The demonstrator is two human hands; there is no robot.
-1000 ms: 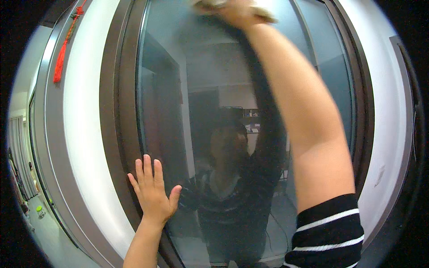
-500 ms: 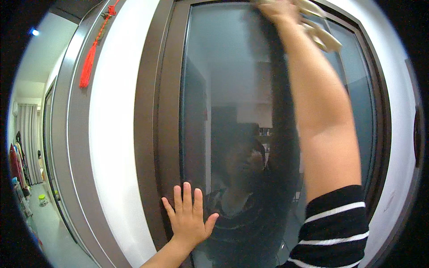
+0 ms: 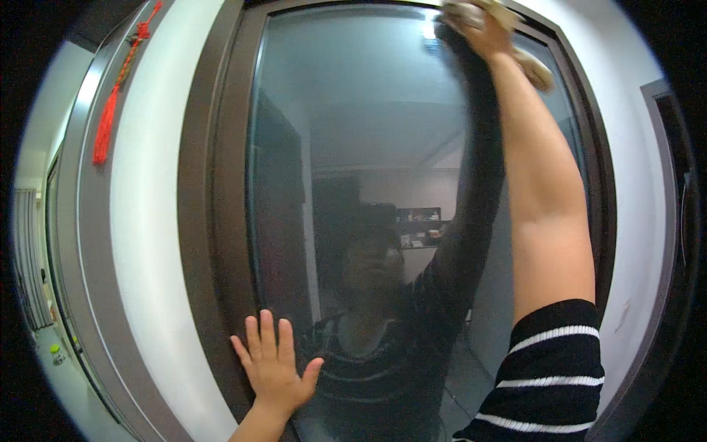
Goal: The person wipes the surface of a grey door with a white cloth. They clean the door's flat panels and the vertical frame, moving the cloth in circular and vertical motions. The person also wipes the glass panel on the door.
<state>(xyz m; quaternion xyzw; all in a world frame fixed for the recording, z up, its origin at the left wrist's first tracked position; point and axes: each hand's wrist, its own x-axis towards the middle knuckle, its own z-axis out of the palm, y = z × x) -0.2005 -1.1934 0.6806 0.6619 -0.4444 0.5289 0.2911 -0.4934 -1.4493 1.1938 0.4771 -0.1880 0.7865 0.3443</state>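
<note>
In front of me stands a dark, glossy glass panel point(image 3: 353, 140) set in a brown frame point(image 3: 217, 191). My right arm reaches up along its right side. High up, near the top right corner, my right hand point(image 3: 487, 35) is closed around a beige cloth point(image 3: 536, 70) and presses it to the glass; part of the cloth hangs beside the wrist. Low on the left, my left hand point(image 3: 274, 372) lies flat with fingers spread, over the seam between the frame and the glass. It holds nothing.
A red tassel point(image 3: 105, 129) hangs on the grey door trim at the far left, beside a white wall strip point(image 3: 143, 221). Beyond it a passage shows a grey curtain point(image 3: 29, 258) and a small green-topped object point(image 3: 55, 353). Another dark frame point(image 3: 666, 184) edges the right.
My right hand has slid the cloth rightward along the top of the glass. The view has turned a little to the right. My left hand keeps its place on the frame.
</note>
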